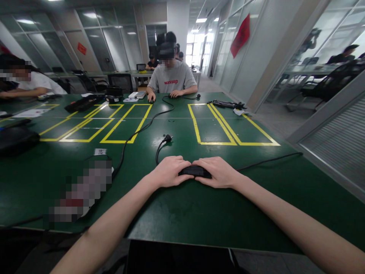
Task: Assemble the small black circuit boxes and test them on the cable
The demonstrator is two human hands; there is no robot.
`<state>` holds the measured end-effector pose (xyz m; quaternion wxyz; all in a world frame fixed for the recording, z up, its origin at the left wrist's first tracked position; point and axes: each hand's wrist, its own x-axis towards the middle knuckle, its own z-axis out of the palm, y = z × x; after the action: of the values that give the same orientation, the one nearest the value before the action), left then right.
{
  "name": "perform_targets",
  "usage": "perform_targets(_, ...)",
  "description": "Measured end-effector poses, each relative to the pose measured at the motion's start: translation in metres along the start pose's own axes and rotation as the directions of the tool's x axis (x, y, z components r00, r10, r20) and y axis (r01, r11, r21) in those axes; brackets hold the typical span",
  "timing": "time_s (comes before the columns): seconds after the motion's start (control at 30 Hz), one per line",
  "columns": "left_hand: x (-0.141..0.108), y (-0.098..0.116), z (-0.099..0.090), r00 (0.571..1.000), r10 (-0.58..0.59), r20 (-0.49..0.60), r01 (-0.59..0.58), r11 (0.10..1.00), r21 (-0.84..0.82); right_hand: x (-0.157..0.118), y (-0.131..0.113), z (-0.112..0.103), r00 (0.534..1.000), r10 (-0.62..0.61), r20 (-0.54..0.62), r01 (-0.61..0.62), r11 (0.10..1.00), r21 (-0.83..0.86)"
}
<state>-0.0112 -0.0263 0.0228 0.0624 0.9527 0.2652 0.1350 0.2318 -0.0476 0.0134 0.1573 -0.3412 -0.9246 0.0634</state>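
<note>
A black power adapter (195,171) lies on the green table in front of me. My left hand (172,172) grips its left end and my right hand (217,173) its right end, with fingers curled over the far side and thumbs along the near side. From beside my left hand a black cord curves up to a power plug (168,138), whose pins point right. A thin black cable (270,160) runs from behind my right hand toward the table's right edge. My fingers cover both ends of the adapter.
Yellow tape rectangles (218,144) mark the green table (182,217). A pixelated long object (85,190) lies at left near a small label (100,152). Another black cable (145,127) crosses the table. Opposite sits a person (172,78); a folded black tripod-like item (228,104) lies at far right.
</note>
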Motion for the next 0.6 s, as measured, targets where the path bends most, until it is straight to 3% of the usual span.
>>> perform_targets(0.2,-0.001,-0.004,-0.001,0.999,0.0,-0.035,0.0,1.0,0.0,-0.002,-0.002,0.003,0.996,0.007,-0.09,-0.005,1.0,0.023)
perform_targets(0.3,-0.001,-0.003,-0.002,0.998,0.029,-0.05,-0.028,0.999,0.033,-0.002,-0.003,0.0,0.996,0.073,-0.056,-0.06,0.977,0.206)
perform_targets(0.37,-0.001,-0.001,-0.002,0.995,0.089,-0.055,-0.085,0.994,0.064,-0.004,-0.004,-0.003,0.989,0.14,0.038,-0.141,0.866,0.48)
perform_targets(0.43,-0.001,0.003,-0.001,0.986,0.154,-0.061,-0.148,0.985,0.084,-0.006,-0.004,-0.008,0.969,0.16,0.187,-0.246,0.636,0.732)
perform_targets(0.5,-0.001,0.006,0.001,0.979,0.187,-0.078,-0.181,0.98,0.087,-0.007,-0.005,-0.011,0.942,0.121,0.314,-0.334,0.435,0.836)
perform_targets(0.6,-0.001,0.008,0.003,0.982,0.169,-0.084,-0.162,0.983,0.081,-0.006,-0.004,-0.015,0.917,0.092,0.388,-0.394,0.363,0.845)
